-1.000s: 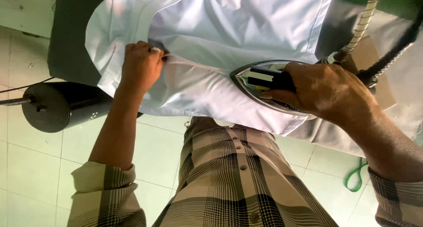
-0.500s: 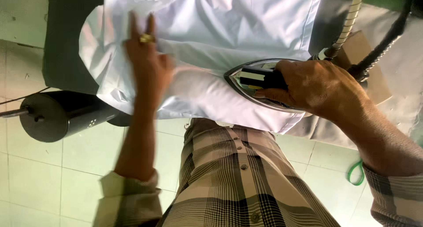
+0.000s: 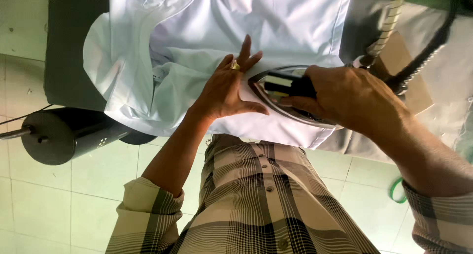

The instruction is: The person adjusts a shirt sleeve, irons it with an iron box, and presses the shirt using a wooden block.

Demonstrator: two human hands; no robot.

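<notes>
A white shirt (image 3: pixel 276 22) is spread over a dark ironing table (image 3: pixel 74 42). My left hand (image 3: pixel 227 89), a ring on one finger, lies flat with fingers spread on the cloth just left of the iron's tip. My right hand (image 3: pixel 352 96) grips the black handle of a metal clothes iron (image 3: pixel 276 89) that rests on the shirt near its front hem. The iron's pointed nose faces my left hand. A braided cord (image 3: pixel 387 22) rises from the back of the iron.
A black cylinder on a rod (image 3: pixel 64 135) sticks out under the table at the left. Pale green floor tiles (image 3: pixel 54 204) lie below. A green loop (image 3: pixel 396 190) lies on the floor at the right. My checked shirt fills the lower middle.
My left hand moved from the shirt's left part rightward and now lies flat beside the iron's tip. The iron stayed roughly in place under my right hand.
</notes>
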